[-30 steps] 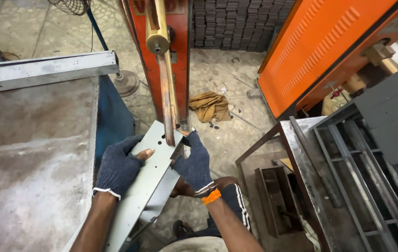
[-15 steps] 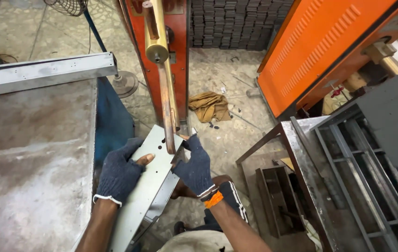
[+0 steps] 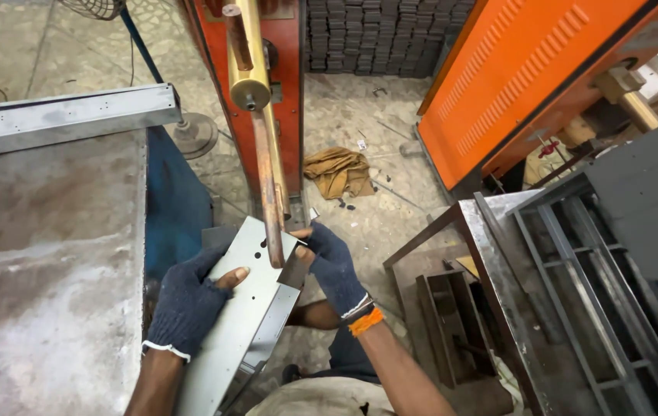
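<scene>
I hold a long grey sheet-metal channel (image 3: 242, 308) with small punched holes, its far end under the copper arm (image 3: 265, 169) of an orange spot-welding machine (image 3: 248, 92). My left hand (image 3: 190, 296), in a dark blue glove, grips the channel's left edge from below. My right hand (image 3: 330, 262), also gloved, pinches the far right corner beside the copper arm's tip. An orange band sits on my right wrist.
A worn grey steel table (image 3: 43, 285) lies at left with another metal channel (image 3: 67, 119) on its far edge. An orange cabinet (image 3: 529, 77) and grey metal frames (image 3: 575, 285) stand at right. A brown rag (image 3: 336, 171) lies on the concrete floor.
The channel has shifted a little nearer and lower under the copper arm; both hands keep their grip.
</scene>
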